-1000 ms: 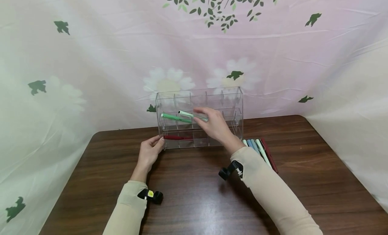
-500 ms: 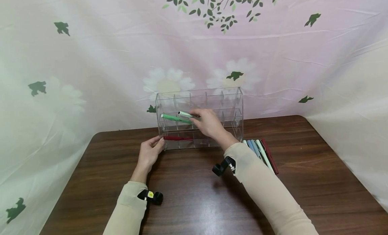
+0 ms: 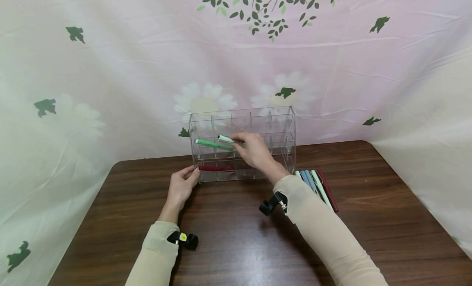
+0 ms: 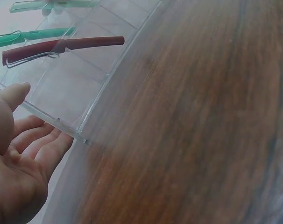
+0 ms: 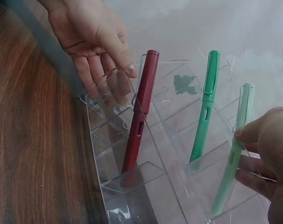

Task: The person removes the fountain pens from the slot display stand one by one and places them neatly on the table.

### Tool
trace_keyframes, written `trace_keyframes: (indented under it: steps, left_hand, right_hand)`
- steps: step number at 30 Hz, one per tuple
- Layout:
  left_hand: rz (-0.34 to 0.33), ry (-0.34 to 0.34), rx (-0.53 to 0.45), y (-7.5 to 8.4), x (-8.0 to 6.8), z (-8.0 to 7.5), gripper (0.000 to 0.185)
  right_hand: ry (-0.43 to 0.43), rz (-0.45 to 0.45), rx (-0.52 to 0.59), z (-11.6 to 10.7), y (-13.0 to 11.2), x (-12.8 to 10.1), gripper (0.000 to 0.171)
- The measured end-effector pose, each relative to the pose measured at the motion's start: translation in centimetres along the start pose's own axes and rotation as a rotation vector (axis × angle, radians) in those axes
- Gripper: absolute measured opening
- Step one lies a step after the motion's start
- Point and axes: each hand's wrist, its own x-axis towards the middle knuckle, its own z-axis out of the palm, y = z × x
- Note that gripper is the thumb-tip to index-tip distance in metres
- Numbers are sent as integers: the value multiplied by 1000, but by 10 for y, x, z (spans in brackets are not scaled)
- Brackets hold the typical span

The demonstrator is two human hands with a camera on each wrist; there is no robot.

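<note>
A clear acrylic rack [image 3: 280, 126] with tiered slots stands at the table's back. My right hand [image 3: 241, 143] pinches a pale green pen [image 3: 225, 139] by thumb and fingers, its lower end in a middle-tier slot; the same pale green pen [image 5: 231, 156] shows in the right wrist view. Left of it a darker green pen [image 3: 213, 144] leans in the neighbouring slot. A dark red pen [image 3: 215, 168] lies in the front tier. My left hand [image 3: 191, 174] rests with straight fingers against the rack's left end, thumb at the front corner; the left hand [image 4: 24, 149] shows it closer.
Several loose pens [image 3: 316, 184], blue, pale green and dark red, lie side by side on the brown wooden table [image 3: 236, 237] right of the rack. A pink flowered cloth [image 3: 147, 73] hangs behind and drapes both table sides.
My right hand has moved left and a little down with the pale green pen, bringing it beside the darker green one. The left hand stays on the rack's end.
</note>
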Motion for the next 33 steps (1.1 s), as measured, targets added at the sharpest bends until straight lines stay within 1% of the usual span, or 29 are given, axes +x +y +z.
trace_keyframes:
  steps: [7,12,20,23,33]
  left_hand:
    - [-2,-7,-2,3,-1,0,48]
    - [-5,-9,-1,2,0,0,49]
    - [-11,-2,10,-1,1,0,48]
    - [-13,-4,5,-1,1,-1,49]
    - [-8,-2,-19,1,0,-1,49]
  right_hand:
    - [112,-2,97,-1,1,-3,30]
    - [195,-53,157,-6,0,-8,29]
    - [302,-138,208,-8,-1,-12,27]
    - [337,-160,229,-9,-2,-13,28]
    - [403,-208,253,-19,-5,-23,26]
